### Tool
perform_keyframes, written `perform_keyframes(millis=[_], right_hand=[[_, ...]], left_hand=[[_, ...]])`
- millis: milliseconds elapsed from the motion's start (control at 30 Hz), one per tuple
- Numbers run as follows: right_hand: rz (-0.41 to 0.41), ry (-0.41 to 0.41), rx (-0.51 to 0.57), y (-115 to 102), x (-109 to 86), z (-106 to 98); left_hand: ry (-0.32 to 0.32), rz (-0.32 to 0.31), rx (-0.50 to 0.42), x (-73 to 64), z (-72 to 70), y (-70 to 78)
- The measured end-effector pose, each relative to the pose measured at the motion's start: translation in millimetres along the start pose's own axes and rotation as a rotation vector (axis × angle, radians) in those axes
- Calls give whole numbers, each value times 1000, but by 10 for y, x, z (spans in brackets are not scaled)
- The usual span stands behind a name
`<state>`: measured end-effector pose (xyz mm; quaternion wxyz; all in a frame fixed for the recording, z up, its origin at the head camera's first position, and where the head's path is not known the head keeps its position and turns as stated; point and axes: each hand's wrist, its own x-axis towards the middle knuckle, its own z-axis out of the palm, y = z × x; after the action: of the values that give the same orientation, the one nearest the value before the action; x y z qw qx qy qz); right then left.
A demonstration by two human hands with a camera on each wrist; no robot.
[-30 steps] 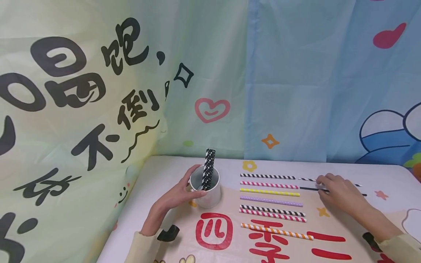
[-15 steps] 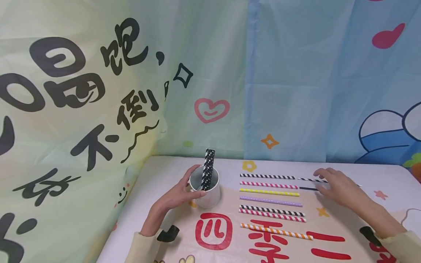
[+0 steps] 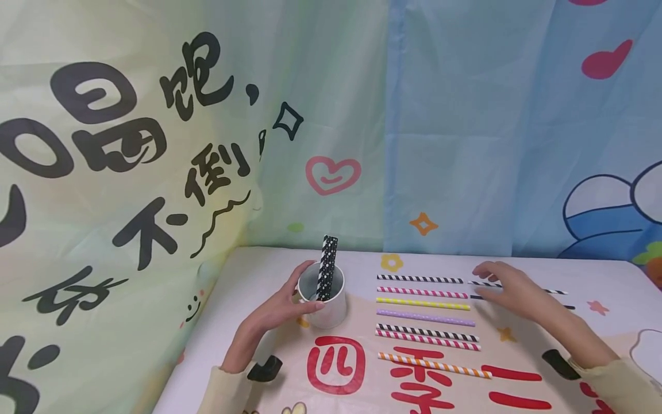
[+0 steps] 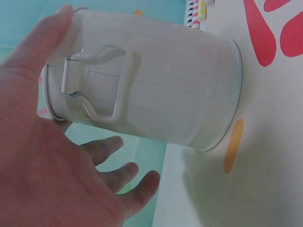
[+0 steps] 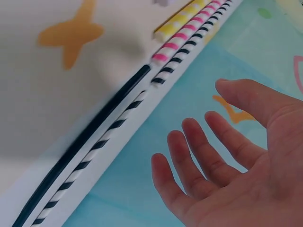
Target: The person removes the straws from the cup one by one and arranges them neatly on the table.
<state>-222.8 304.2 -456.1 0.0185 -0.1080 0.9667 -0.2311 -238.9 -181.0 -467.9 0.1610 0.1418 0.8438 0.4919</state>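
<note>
At the left of the table stands a white tin cup [image 3: 333,311], its handle facing the left wrist view. My left hand [image 3: 273,306] holds it by the rim between thumb and finger, other fingers loose off its side. Several paper straws [image 3: 327,273], black with white dots or stripes, lean inside. My right hand [image 3: 517,292] hovers over two straws at the right, fingers apart, grasping nothing. One is a thin black-and-white striped straw [image 5: 97,145]; the other is a plain black straw [image 5: 90,128]. In the head view the hand hides part of both.
Between the hands lies a column of straws: black-striped [image 3: 420,279], pink-striped [image 3: 422,292], yellow [image 3: 423,303], purple dotted [image 3: 426,317], more striped ones below, then an orange-striped straw [image 3: 434,365]. Printed cloth [image 3: 450,138] hangs behind and left of the table.
My right hand has moved left along the two thin straws, uncovering their right ends, and its fingers have spread. The left hand and the cup stay where they were.
</note>
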Motion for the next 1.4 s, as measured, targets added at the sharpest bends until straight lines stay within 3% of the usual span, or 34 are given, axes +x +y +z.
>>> perform_keyframes(millis=[433, 800, 1400], right_hand=[[-98, 30, 96, -404, 156, 82], [-105, 23, 174, -776, 296, 242], [-56, 19, 624, -1561, 535, 636]], left_hand=[[1, -4, -5, -19, 1, -1], [-4, -1, -4, -9, 0, -3], [-3, 6, -2, -14, -8, 0]])
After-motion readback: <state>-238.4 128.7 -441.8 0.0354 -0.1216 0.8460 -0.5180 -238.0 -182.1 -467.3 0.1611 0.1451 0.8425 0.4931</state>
